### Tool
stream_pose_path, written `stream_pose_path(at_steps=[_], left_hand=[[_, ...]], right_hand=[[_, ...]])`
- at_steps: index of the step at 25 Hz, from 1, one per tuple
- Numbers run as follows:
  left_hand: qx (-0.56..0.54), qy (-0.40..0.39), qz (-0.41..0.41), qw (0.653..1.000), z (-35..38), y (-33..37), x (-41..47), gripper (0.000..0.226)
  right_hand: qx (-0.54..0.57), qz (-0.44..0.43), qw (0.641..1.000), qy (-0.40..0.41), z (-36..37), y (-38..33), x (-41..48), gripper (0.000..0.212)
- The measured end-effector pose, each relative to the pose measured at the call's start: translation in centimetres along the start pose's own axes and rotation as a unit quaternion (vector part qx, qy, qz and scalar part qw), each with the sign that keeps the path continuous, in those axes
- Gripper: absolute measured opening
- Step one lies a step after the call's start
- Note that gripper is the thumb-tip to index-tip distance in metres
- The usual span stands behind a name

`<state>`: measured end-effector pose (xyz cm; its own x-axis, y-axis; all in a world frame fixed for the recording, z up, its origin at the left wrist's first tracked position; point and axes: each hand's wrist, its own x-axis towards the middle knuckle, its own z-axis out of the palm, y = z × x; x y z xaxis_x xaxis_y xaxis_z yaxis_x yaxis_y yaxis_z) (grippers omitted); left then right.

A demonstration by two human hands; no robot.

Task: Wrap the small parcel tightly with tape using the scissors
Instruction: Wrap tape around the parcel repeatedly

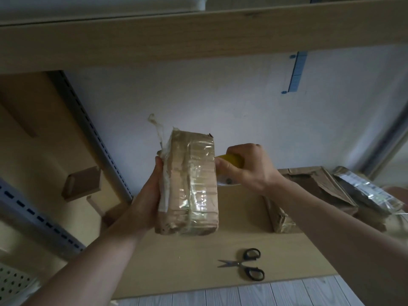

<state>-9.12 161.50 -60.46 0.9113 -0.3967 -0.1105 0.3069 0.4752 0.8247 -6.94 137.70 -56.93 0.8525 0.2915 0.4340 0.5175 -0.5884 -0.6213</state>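
3x pkg (189, 184) (309, 193) (366, 191), 1x scissors (242, 264), 1x tape (232, 161)

Wooden shelf (198, 257): scissors (245, 263), wrapped parcels (309, 195).

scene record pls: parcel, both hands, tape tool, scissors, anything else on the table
parcel: brown parcel, held upright above the table, clear tape already over its front
loose tape: crumpled strip sticking up from the parcel's top left corner
left hand: left hand grips the parcel's left side
right hand: right hand grips a yellow-handled tool, likely the tape dispenser, at the parcel's right edge
scissors: scissors lie on the table, blades slightly apart, untouched
other: taped parcels at the table's far right
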Motion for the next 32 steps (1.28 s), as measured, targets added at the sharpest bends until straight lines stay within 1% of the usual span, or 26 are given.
stream_pose_path(at_steps=[2,4,5,7,8,9,11,13,14,15,17,19,20,22,24,25,27,29,30,32], left_hand=[[0.101,0.117,-0.015,0.988,0.4,-0.2,0.6,0.061],[0.172,0.141,0.005,0.975,0.4,-0.4,0.2,0.057],[0.173,0.131,0.008,0.976,0.7,-0.3,0.3,0.061],[0.134,0.095,-0.003,0.986,1.4,0.2,-0.5,0.080],[0.134,0.063,-0.006,0.989,1.6,0.4,-0.8,0.087],[0.163,0.040,-0.010,0.986,1.7,0.3,-0.8,0.089],[0.179,0.028,-0.011,0.983,2.0,0.2,-1.1,0.083],[0.155,0.034,-0.012,0.987,2.5,0.4,-1.2,0.076],[0.142,0.045,-0.010,0.989,2.5,0.6,-1.3,0.071],[0.122,0.062,-0.008,0.991,2.4,0.8,-1.4,0.061],[0.084,0.080,-0.011,0.993,2.5,1.2,-1.8,0.041],[0.068,0.092,-0.015,0.993,2.3,1.2,-1.8,0.039],[0.061,0.096,-0.017,0.993,2.3,1.3,-1.8,0.039],[0.056,0.089,-0.019,0.994,2.5,1.4,-2.0,0.040],[0.062,0.087,-0.030,0.994,2.3,1.4,-2.0,0.041],[0.065,0.083,-0.035,0.994,2.3,1.3,-2.1,0.041],[0.061,0.082,-0.030,0.994,1.8,1.2,-2.2,0.045],[0.059,0.069,-0.012,0.996,1.4,1.2,-2.1,0.057],[0.055,0.061,-0.003,0.997,1.0,1.3,-2.0,0.058],[0.051,0.062,0.008,0.997,0.2,1.7,-1.9,0.061]], right_hand=[[-0.008,-0.007,1.000,0.019,-0.4,-0.3,0.2,0.051],[-0.062,-0.004,0.997,0.039,-0.5,-0.1,0.4,0.054],[-0.086,0.007,0.995,0.043,-0.5,0.0,0.4,0.058],[-0.118,0.027,0.991,0.046,-0.3,0.2,0.5,0.066],[-0.127,0.028,0.990,0.048,-0.2,0.3,0.5,0.068],[-0.132,0.020,0.990,0.050,-0.2,0.2,0.5,0.068],[-0.143,-0.001,0.988,0.053,0.1,-0.1,0.6,0.064],[-0.138,-0.006,0.989,0.052,0.1,-0.4,0.4,0.059],[-0.122,-0.006,0.991,0.046,-0.2,-0.5,0.4,0.054],[-0.095,-0.007,0.995,0.039,-0.6,-0.4,0.3,0.049],[0.009,0.012,1.000,0.014,-1.6,-0.2,0.1,0.045],[0.138,0.044,0.989,-0.014,-2.2,0.0,-0.1,0.046],[0.176,0.051,0.983,-0.022,-2.2,0.0,-0.2,0.047],[0.207,0.055,0.976,-0.030,-2.2,0.2,-0.2,0.056],[0.187,0.048,0.981,-0.030,-2.8,0.4,0.2,0.064],[0.157,0.039,0.986,-0.032,-3.2,0.6,0.3,0.066],[0.060,0.018,0.998,-0.033,-3.8,0.8,0.3,0.070],[-0.029,0.012,0.999,-0.027,-4.2,1.3,0.1,0.072],[-0.042,0.016,0.999,-0.023,-4.4,1.7,-0.1,0.071],[-0.023,0.015,0.999,-0.022,-5.0,2.5,-0.2,0.060]])
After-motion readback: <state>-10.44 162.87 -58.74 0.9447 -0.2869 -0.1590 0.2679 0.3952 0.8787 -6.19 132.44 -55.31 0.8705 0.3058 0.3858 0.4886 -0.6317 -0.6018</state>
